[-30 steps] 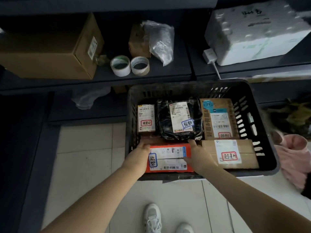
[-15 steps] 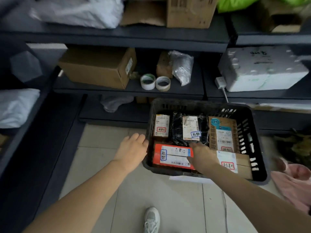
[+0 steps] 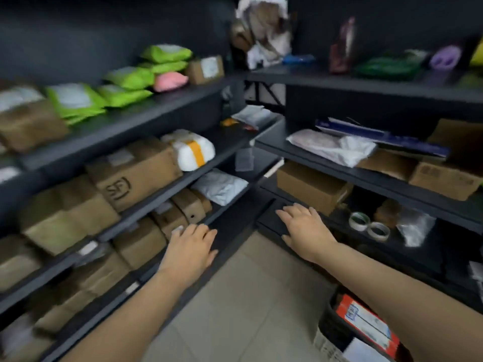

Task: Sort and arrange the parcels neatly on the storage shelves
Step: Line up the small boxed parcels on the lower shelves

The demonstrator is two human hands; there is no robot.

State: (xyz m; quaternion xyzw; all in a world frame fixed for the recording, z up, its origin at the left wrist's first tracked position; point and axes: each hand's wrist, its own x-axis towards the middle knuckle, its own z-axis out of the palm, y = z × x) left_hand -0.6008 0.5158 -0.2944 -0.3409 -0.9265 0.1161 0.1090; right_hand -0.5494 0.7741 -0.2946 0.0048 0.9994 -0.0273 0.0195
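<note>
The left hand [image 3: 192,246] and right hand [image 3: 304,227] are hovering empty, fingers relaxed and spread, before dark shelves [image 3: 136,121] stacked with cardboard parcels [image 3: 133,176].

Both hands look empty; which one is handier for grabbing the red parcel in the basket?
Probably right. The right hand is open and its forearm runs beside the red parcel; the left hand sits farther off, by the left shelves.
</note>
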